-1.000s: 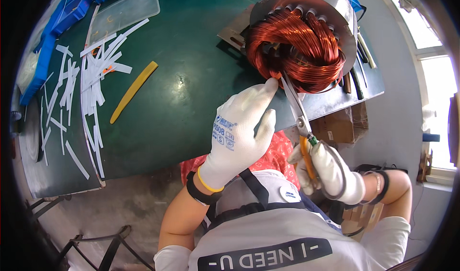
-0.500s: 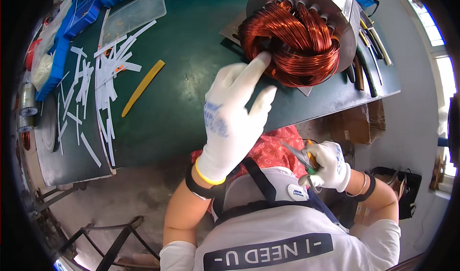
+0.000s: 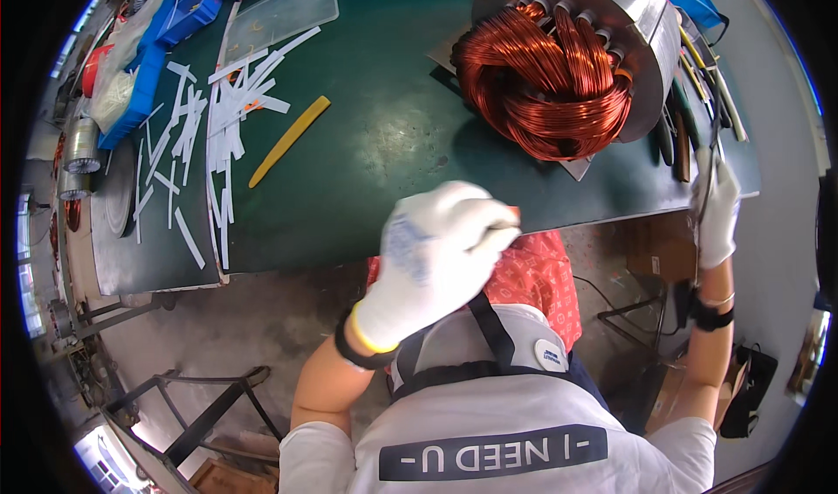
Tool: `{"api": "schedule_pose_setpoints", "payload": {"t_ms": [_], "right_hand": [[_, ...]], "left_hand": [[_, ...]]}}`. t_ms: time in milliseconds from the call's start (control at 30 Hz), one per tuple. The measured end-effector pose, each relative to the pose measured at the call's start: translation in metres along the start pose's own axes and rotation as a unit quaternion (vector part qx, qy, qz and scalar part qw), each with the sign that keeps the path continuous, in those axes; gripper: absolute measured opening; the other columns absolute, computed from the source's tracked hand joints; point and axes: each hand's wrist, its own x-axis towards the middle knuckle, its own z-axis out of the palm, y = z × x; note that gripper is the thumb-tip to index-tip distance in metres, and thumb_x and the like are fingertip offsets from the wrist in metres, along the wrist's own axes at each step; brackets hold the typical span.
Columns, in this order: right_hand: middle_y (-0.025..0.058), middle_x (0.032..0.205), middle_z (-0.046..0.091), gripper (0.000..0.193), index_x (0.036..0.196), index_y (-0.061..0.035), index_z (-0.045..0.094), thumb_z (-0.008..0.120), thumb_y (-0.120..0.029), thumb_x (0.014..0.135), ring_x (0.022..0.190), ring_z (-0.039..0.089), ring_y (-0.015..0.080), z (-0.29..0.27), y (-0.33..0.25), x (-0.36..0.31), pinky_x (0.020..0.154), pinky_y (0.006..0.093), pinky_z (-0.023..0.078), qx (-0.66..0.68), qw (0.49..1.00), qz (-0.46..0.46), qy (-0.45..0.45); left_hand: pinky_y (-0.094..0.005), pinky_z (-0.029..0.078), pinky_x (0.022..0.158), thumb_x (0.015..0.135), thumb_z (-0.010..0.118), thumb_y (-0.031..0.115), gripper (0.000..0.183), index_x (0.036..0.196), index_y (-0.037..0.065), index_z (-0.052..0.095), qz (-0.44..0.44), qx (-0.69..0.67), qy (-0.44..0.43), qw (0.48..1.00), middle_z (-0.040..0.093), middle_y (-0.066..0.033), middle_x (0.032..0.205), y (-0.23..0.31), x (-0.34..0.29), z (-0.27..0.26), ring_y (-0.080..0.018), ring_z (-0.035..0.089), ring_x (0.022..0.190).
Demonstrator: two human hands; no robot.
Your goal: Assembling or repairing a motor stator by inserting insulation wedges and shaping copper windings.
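My left hand point(image 3: 445, 250), in a white knit glove, is closed in a pinch above the table's near edge. A small orange-red piece point(image 3: 515, 213) shows at its fingertips; its kind is too small to tell. At the table's right edge, my gloved right hand point(image 3: 717, 202) is smeared by motion beside the long-handled tools. A thin dark tool point(image 3: 716, 127) runs up from it, but whether the fingers grip it is unclear. The copper wire coils point(image 3: 546, 84), thickly bundled, bulge from a round metal core point(image 3: 642, 66) beyond my left hand, not touched by either hand.
White strips point(image 3: 229, 132) lie scattered at the left of the green table point(image 3: 375, 171), beside a yellow flat stick point(image 3: 290, 141). Blue bins point(image 3: 135, 101) line the far left. Several hand tools point(image 3: 681, 136) lie at the right edge. A cardboard box point(image 3: 663, 245) stands below.
My left hand has left the coils and drawn back toward me, from pointing to pinching. My right hand has moved from my lap, where it held scissors, to the tools at right.
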Motion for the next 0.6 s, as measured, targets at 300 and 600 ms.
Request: {"api": "schedule_pose_setpoints", "payload": {"t_ms": [300,600], "right_hand": [[0.0205,0.074,0.066,0.063,0.100,0.0068,0.067,0.055,-0.054,0.089,0.070,0.068,0.0318,-0.087,0.102,0.212,0.067,0.0419,0.051,-0.404,0.912,0.072,0.012],[0.0157,0.104,0.071,0.037,0.115,0.0017,0.067,0.062,-0.025,0.089,0.098,0.065,0.0238,-0.106,0.198,0.247,0.088,0.0325,0.048,-0.290,0.956,-0.035,-0.031]], "left_hand": [[-0.0418,0.040,0.102,0.075,0.078,0.018,0.021,0.090,0.004,0.075,-0.169,0.462,0.183,0.851,0.060,-0.0169,0.128,-0.049,-0.010,-0.165,-0.0324,0.053,0.119],[-0.0319,0.049,0.086,0.085,0.071,0.013,0.018,0.094,-0.003,0.068,-0.305,0.186,0.222,0.907,0.054,-0.0256,0.136,-0.037,-0.015,-0.156,-0.0258,0.057,0.119]]}}
